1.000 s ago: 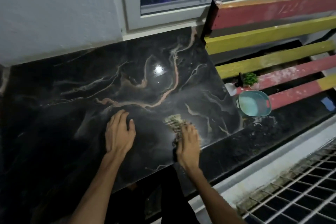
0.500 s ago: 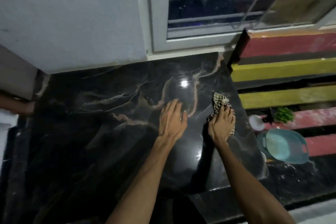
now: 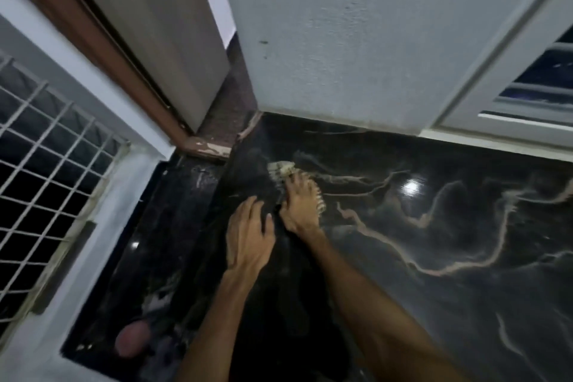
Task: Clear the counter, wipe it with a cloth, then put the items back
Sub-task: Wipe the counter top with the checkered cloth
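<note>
A black marble counter [image 3: 434, 226] with pale veins fills the lower right. Near its far left corner lies a checked cloth [image 3: 280, 169], partly hidden under my right hand [image 3: 302, 205], which presses flat on it with straight fingers. My left hand [image 3: 248, 236] rests palm down on the counter's left edge, just beside the right hand, fingers spread and holding nothing.
A white wall [image 3: 356, 40] rises behind the counter, with a window frame [image 3: 511, 96] at the right. A brown door frame [image 3: 124, 65] and a metal grille [image 3: 40, 180] stand to the left. A lower dark ledge [image 3: 161, 242] carries a small pinkish round object [image 3: 131, 341].
Both hands and the cloth have travelled from the counter's right side to its far left corner. The view has swung left, so the coloured bench and teal basin are out of sight.
</note>
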